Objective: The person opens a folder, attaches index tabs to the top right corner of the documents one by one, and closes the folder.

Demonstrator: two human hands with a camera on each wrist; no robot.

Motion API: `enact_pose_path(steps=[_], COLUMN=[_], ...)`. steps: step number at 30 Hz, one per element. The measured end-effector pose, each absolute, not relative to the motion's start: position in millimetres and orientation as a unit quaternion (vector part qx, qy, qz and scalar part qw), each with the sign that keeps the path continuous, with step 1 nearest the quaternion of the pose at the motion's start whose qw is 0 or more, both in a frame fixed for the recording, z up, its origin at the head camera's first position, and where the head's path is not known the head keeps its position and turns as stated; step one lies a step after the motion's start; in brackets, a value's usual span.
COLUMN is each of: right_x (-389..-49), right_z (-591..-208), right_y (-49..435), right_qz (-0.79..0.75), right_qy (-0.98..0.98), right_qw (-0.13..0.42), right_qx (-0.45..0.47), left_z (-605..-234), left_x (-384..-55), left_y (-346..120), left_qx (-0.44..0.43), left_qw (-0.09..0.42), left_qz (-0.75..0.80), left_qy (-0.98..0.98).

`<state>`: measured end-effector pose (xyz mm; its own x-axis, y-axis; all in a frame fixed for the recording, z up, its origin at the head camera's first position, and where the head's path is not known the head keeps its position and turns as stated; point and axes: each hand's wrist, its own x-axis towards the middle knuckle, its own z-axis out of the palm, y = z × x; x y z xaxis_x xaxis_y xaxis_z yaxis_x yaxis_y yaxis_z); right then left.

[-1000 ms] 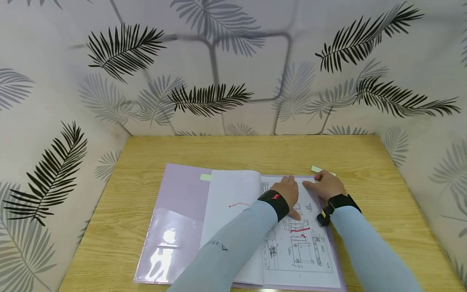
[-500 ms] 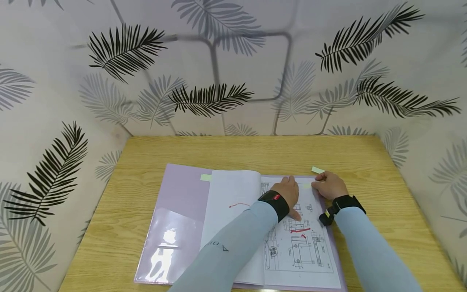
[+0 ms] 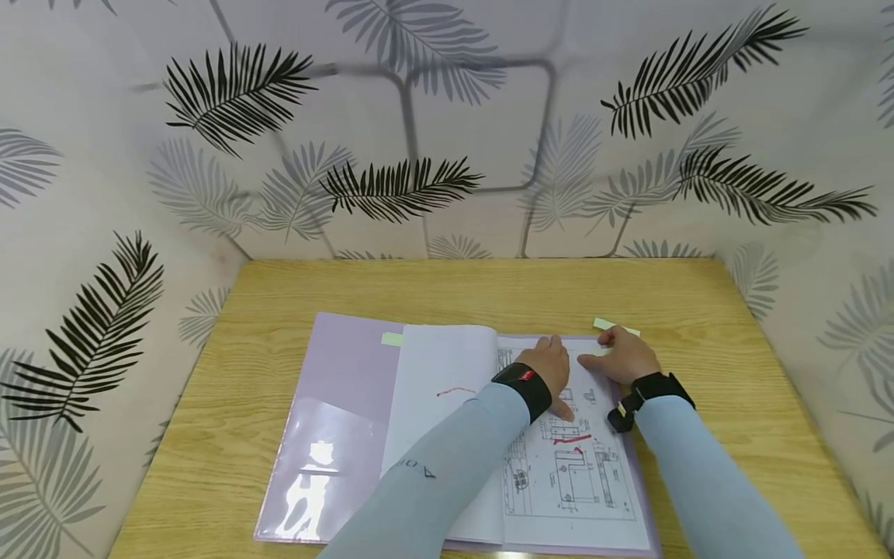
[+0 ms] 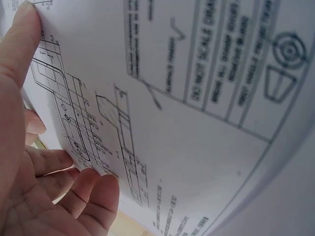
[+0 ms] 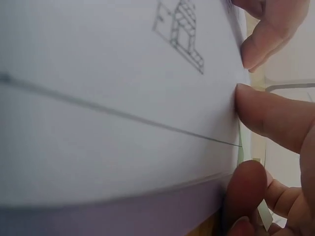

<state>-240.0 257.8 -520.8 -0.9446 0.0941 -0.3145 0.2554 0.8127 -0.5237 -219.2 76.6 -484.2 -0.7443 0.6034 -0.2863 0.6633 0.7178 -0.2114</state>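
Observation:
An open lilac folder [image 3: 352, 357] lies on the table, with a technical drawing page [image 3: 608, 427] on its right side, marked in red. My left hand [image 3: 547, 369] rests on the upper part of that page, fingers loosely extended and thumb apart. At the page's top right corner is my right hand [image 3: 621, 359]. Its thumb [image 5: 266, 110] and index finger [image 5: 246, 187] touch the page on either side of a pale green sticky tab [image 5: 241, 147]. The tab is mostly hidden by the fingers. Both hands wear black wrist straps.
Another pale green strip [image 3: 604, 323] lies on the wooden table [image 3: 419, 287] just beyond the right fingers. A similar green tab [image 3: 392, 339] sticks out from the turned white pages [image 3: 447, 357]. Leaf-patterned cloth [image 3: 482, 132] rises behind and beside the table.
My right hand shifted slightly right, baring the green tab on the page corner, then came back left over it. The left hand has stayed in place.

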Motion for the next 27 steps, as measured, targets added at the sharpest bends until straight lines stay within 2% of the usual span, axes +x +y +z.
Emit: enact_pose_path(steps=[13, 27], right_x=[-244, -241], right_z=[-527, -527], right_y=[270, 275], right_qz=[-0.347, -0.37], right_qy=[0.923, 0.914], right_qw=[0.153, 0.149], right_qx=[0.072, 0.076], left_z=[-504, -484], left_x=[-229, -220], left_y=[83, 76], left_qx=[0.339, 0.348], left_qw=[0.112, 0.107], left_qz=[-0.176, -0.154], left_qy=[0.917, 0.918])
